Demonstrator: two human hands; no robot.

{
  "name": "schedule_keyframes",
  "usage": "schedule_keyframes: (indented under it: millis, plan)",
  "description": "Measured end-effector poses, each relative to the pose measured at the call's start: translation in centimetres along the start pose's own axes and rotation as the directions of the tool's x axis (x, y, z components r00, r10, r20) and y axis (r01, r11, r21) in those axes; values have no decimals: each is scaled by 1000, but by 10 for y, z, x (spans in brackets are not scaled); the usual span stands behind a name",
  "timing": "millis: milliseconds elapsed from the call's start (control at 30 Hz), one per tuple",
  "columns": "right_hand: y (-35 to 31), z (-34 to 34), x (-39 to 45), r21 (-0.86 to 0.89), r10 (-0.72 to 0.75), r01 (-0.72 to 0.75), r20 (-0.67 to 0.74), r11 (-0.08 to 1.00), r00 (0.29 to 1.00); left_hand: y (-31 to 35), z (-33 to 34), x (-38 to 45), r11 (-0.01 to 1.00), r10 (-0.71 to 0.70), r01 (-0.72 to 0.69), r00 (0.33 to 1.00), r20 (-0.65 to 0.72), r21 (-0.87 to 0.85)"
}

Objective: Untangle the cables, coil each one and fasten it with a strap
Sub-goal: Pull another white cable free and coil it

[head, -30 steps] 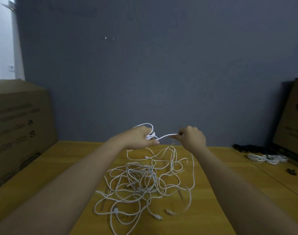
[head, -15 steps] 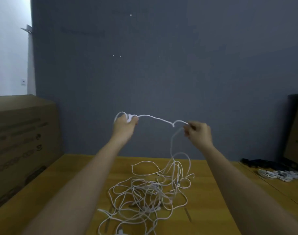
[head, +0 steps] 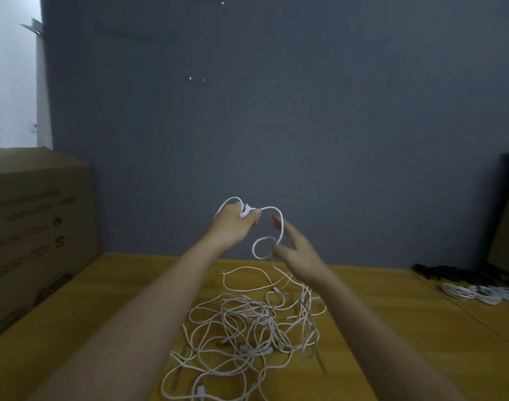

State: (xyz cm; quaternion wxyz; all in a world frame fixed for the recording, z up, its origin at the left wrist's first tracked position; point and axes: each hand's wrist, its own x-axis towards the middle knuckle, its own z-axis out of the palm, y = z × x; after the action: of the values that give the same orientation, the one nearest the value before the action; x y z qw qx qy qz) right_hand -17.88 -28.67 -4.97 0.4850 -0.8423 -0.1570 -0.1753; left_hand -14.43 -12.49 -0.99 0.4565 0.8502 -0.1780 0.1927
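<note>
- The thin white cable [head: 280,227] being coiled arcs in the air between the two hands, above the tangled heap of white cables [head: 247,322] that lies on the yellow wooden table [head: 392,328] below and between the forearms.
- Left of the left hand stands a large brown cardboard box [head: 36,227], well apart from the work.
- The left hand [head: 236,225] is raised over the heap with its fingers curled round a small bunch of coiled turns; one loop sticks up behind the knuckles.
- From that grip the cable swings right, drops, and curls into a small ring just beside the right hand's thumb.
- The right hand [head: 298,250] has its fingers spread and relaxed; the strand runs across them, but I cannot tell if any finger truly pinches it.
- Right of the right hand, far off on the table, lie finished white coils [head: 479,293] and some dark straps [head: 444,272].
- Judgement: the step in hand is coiling one cable, with most of the heap yet to do.
- The next move likely calls for the right hand to catch the hanging strand and lay another turn into the left hand, without dragging the heap up.
</note>
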Motion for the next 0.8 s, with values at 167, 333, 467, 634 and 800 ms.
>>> schedule_keyframes:
  millis: [167, 333, 467, 634, 800]
  plan:
    - [-3, 21, -19, 545, 158, -170, 70, 821, 985, -11, 14, 5, 994, -36, 40, 999, -33, 103]
    - [-9, 4, -19, 445, 74, -50, -36, 894, 997, -22, 19, 6, 979, -29, 33, 999, -23, 199]
    - [-20, -16, -18, 774, 82, -58, 8, 630, 997, -25, 25, 6, 970, -24, 20, 1000, 14, 240]
    - [-33, -34, -12, 724, 139, -103, 9, 683, 990, -33, 28, -1, 964, -40, -4, 986, 162, 267]
    - [-21, -30, -12, 312, 66, -42, -67, 949, 996, -26, 41, -14, 963, 19, -116, 929, 368, 244]
